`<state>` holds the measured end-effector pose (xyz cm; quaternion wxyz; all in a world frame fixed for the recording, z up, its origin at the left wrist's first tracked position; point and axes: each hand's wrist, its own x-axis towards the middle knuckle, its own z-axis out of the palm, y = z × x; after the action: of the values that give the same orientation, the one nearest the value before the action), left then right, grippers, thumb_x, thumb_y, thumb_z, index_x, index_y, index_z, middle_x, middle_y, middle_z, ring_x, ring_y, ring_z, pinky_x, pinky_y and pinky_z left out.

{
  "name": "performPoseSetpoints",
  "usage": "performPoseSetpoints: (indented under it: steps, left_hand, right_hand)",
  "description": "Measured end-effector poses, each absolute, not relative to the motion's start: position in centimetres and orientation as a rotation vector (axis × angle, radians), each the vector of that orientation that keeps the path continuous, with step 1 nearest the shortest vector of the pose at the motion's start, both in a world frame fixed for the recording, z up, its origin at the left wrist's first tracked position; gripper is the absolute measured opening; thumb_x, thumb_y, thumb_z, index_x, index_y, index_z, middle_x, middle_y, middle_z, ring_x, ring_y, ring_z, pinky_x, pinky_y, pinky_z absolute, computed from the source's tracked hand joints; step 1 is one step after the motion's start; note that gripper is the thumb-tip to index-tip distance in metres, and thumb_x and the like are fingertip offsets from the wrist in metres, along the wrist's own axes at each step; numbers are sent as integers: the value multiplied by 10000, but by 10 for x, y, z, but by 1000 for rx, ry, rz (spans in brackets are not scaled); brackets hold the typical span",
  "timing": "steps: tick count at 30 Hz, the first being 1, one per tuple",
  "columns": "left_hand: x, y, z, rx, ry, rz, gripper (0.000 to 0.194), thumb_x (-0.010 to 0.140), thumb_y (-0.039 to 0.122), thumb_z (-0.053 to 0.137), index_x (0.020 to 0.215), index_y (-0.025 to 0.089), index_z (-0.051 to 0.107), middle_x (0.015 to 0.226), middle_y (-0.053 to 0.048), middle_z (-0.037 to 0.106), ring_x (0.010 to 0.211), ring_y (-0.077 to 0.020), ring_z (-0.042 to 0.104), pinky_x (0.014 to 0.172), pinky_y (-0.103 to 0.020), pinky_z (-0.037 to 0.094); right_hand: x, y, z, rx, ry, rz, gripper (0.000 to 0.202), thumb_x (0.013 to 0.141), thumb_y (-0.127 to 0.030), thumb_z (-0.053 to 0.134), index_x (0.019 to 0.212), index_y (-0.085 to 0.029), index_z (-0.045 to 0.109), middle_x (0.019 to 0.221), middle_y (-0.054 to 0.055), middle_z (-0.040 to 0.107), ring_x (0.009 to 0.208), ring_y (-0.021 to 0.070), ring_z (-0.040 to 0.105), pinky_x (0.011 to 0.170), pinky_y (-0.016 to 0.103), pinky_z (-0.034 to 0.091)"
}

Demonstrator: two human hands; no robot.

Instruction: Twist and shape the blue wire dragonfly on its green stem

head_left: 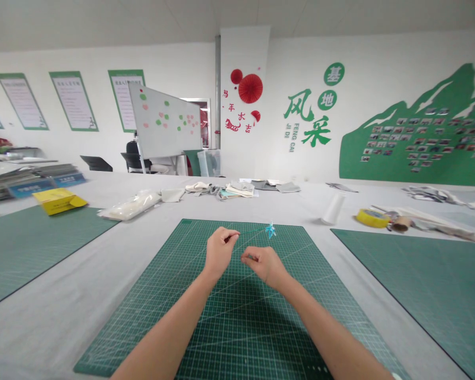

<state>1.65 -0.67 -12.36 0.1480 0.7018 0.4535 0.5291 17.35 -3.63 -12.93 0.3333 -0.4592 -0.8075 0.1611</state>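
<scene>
My left hand (220, 250) pinches the end of a thin green stem (251, 231), which runs to the right and carries a small blue flower (271, 229) at its far end. Lower and to the right, my right hand (264, 262) is closed with fingertips pressed together; whatever it holds is too small to make out. Both hands are above the green cutting mat (229, 316), a short gap between them. The flower hangs over the far part of the mat, beyond my right hand.
Another mat lies on each side. Beyond them on the table are a yellow box (59, 201), a plastic-wrapped pack (132, 205), fabric pieces (237, 190), a white roll (333, 208) and yellow tape (372, 218). Stacked papers stand at left; a person sits far left.
</scene>
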Motion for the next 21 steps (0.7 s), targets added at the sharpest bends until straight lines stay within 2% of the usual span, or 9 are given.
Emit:
performPoseSetpoints:
  steps: [5,10,16,21]
  left_hand:
    - [17,-10,-124,2224,1336,1436,196,833,149,478,874,201,663,820,-4,589,769,-118,543,706,-244,415]
    - [20,-16,-125,2531,1398,1301,213,864,193,451,882,211,662,818,-17,577,818,-141,507,716,-254,398]
    - [18,-16,-121,2753,1285,1180,243,880,206,431,892,221,674,782,-28,574,760,-149,467,677,-267,377]
    - [18,-16,-118,2757,1083,1138,237,876,195,443,872,205,680,802,-36,586,781,-153,469,722,-278,388]
  right_hand:
    - [169,-49,-120,-1145,-2181,207,230,873,-253,438,741,-207,620,636,-18,609,569,109,520,555,204,320]
    - [173,-53,-112,-1149,-2095,53,296,902,-284,393,738,-205,627,669,8,638,623,127,562,604,210,361]
    - [191,-46,-106,-1142,-1926,68,239,883,-290,434,859,-234,666,833,4,691,729,144,616,679,222,410]
    - [208,-33,-107,-1168,-1808,156,224,854,-312,473,812,-220,672,767,-6,678,667,139,589,630,222,407]
